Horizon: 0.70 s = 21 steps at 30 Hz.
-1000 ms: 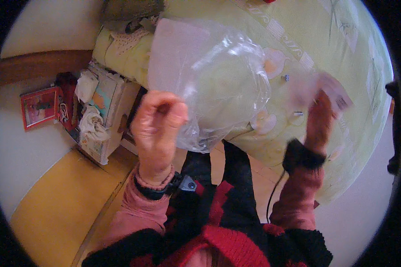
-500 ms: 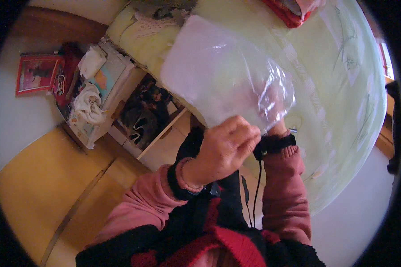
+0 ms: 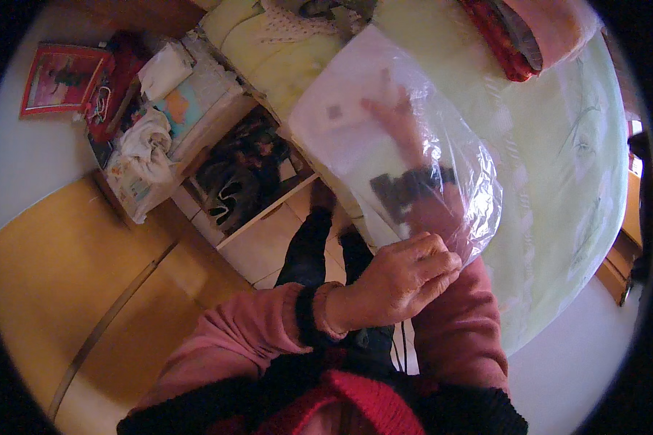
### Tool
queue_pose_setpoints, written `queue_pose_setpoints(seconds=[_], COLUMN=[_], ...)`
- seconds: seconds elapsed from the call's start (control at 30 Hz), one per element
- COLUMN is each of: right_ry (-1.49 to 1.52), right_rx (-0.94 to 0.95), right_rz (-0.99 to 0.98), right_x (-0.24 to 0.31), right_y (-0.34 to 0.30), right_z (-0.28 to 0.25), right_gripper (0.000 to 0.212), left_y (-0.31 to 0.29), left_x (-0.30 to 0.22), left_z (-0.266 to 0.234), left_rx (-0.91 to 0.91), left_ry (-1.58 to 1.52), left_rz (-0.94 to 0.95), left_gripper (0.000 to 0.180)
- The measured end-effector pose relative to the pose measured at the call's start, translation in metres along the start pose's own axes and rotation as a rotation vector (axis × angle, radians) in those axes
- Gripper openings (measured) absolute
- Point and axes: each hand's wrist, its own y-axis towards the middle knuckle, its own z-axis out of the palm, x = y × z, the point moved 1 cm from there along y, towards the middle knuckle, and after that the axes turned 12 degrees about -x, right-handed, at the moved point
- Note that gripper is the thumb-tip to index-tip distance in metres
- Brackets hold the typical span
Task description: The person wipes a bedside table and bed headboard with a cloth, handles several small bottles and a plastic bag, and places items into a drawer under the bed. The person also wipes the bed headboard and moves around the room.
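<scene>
A clear plastic bag point(image 3: 479, 181) is stretched out in front of me over the bed. My left hand point(image 3: 406, 279) is closed, pinching the bag's near edge. Inside the bag is my right hand point(image 3: 399, 123), seen through the film up to the forearm, its fingers spread and nothing in them. The bag's far end looks whitish, with a small grey square on it; whether this is print or contents I cannot make out. Dark bands circle both wrists.
The bed point(image 3: 551, 217) has a pale green cover, with a folded pink and red cloth point(image 3: 551, 36) at its far side. To the left stand an open drawer point(image 3: 243, 170) of dark clothes, a cluttered cabinet top point(image 3: 203, 109) and a red-framed picture point(image 3: 62, 80).
My right hand has pushed deeper into the bag, its fingers now spread and the wrist inside too. My left hand has moved nearer and slightly right, still gripping the edge.
</scene>
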Motion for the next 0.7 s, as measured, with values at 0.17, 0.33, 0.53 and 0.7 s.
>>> queue_pose_setpoints(seconds=[0.17, 0.33, 0.53, 0.7], right_ry=[0.311, 0.768, 0.527, 0.651], right_rx=[-0.097, 0.109, -0.586, -0.457], right_rz=[0.301, 0.653, 0.785, 0.693], right_x=[-0.011, -0.032, -0.035, -0.025], right_y=[0.012, -0.036, -0.125, -0.127], right_z=[-0.002, -0.082, -0.159, -0.161], right_gripper=[0.039, 0.049, 0.031, 0.083], left_y=[-0.004, 0.020, 0.076, 0.109], left_x=[0.001, 0.012, 0.100, 0.156], left_z=[-0.002, -0.042, -0.081, -0.070], left_rx=[0.080, -0.042, -0.084, -0.102], left_ry=[-0.107, 0.076, 0.689, 0.874], left_rz=[-0.096, 0.121, 0.252, 0.356], left_gripper=[0.017, 0.023, 0.031, 0.036])
